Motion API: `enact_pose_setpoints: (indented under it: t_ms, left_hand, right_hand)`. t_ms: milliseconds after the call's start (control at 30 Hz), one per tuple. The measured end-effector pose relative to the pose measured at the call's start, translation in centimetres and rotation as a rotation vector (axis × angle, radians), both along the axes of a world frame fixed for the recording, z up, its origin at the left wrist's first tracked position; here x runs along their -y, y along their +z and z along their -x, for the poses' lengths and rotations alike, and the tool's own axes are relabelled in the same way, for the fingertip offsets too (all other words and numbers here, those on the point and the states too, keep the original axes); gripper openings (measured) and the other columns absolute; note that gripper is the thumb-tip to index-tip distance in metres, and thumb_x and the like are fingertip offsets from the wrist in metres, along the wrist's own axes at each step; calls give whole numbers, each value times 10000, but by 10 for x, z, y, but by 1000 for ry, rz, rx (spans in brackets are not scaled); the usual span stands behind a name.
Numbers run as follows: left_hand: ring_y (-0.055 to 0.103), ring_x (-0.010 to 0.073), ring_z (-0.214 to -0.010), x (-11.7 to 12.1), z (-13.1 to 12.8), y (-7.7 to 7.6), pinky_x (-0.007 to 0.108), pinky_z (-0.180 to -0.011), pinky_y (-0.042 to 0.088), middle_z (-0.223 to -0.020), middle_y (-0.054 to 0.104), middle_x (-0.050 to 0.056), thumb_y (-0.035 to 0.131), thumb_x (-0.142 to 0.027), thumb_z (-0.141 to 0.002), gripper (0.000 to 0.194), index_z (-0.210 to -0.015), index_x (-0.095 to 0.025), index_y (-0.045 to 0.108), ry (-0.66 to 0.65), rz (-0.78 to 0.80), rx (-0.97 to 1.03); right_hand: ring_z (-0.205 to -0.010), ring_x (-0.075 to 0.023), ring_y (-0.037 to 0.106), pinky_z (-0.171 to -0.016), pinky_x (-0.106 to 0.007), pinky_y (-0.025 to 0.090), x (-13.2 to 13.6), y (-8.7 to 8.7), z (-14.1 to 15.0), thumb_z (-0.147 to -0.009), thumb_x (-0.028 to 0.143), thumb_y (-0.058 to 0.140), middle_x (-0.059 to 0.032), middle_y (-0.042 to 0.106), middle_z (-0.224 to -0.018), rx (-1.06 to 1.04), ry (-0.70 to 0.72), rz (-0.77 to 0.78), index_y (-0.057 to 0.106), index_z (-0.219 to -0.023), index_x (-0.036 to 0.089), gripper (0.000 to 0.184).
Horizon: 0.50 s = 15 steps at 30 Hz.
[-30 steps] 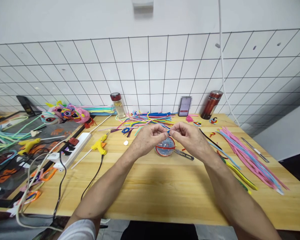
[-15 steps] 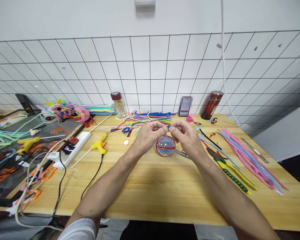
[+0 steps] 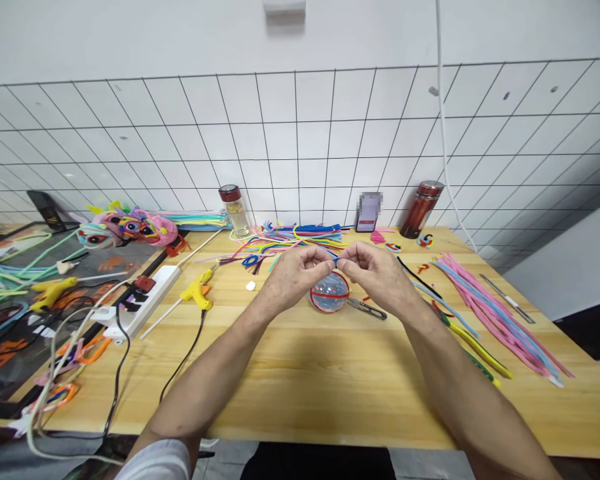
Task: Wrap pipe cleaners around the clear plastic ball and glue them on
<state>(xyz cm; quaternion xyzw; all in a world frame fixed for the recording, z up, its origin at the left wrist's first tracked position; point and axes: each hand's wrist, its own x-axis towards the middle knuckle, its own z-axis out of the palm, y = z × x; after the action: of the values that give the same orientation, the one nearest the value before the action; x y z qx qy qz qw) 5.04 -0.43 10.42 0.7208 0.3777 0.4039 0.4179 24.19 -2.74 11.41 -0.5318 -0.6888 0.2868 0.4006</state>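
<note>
Above the middle of the table, my left hand [image 3: 300, 275] and my right hand [image 3: 373, 272] meet with thumbs and fingertips pinched on a small piece of blue pipe cleaner [image 3: 336, 261]. Most of that piece is hidden by the fingers. Just below them sits a clear round ball [image 3: 330, 301] with a red band across its middle and red round its edge. Thread snips [image 3: 367, 308] lie to the right of the ball, near my right wrist. Pliers with yellow and green handles [image 3: 481, 345] are partly covered by my right forearm.
Pipe cleaners in pink and blue [image 3: 505, 317] lie right, beside a craft knife [image 3: 507, 298]. More pipe cleaners [image 3: 305, 232] are piled behind my hands. Left are a yellow glue gun [image 3: 197, 291], a power strip [image 3: 147, 300] and cords. A bottle [image 3: 236, 213], phone [image 3: 367, 215] and flask [image 3: 423, 210] stand behind.
My right hand has turned a little, and more of the snips shows beneath it. My right forearm now covers more of the pliers. Both hands keep their pinch on the blue piece.
</note>
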Motion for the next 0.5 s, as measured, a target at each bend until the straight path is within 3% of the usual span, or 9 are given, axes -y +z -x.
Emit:
enact_pose_setpoints:
  t_ms: [233, 367, 500]
  left_hand:
    - [582, 122, -659, 2, -3, 2, 255, -656, 472, -736, 697, 9, 767, -418, -771, 268, -762, -162, 690, 40, 106, 149]
    - [504, 91, -561, 6, -12, 1, 244, -572, 420, -654, 653, -14, 810, -458, -716, 324, -748, -174, 657, 47, 232, 303]
    - [431, 67, -522, 6, -18, -3, 237, -519, 347, -664, 650, -14, 805, -516, -715, 380, -768, -168, 665, 67, 256, 363]
  right_hand:
    - [-597, -133, 547, -568, -277, 425, -1, -6, 8, -817, 424, 663, 16, 627, -663, -200, -24, -52, 649, -819, 209, 215]
    - [-539, -119, 489, -523, -265, 401, 0, -9, 13, -824, 453, 665, 39, 570, -605, -305, -58, -69, 626, -822, 214, 242]
    - [-527, -113, 489, -520, -260, 415, 0, -10, 15, -817, 454, 687, 37, 590, -611, -378, -59, -52, 620, -819, 216, 248]
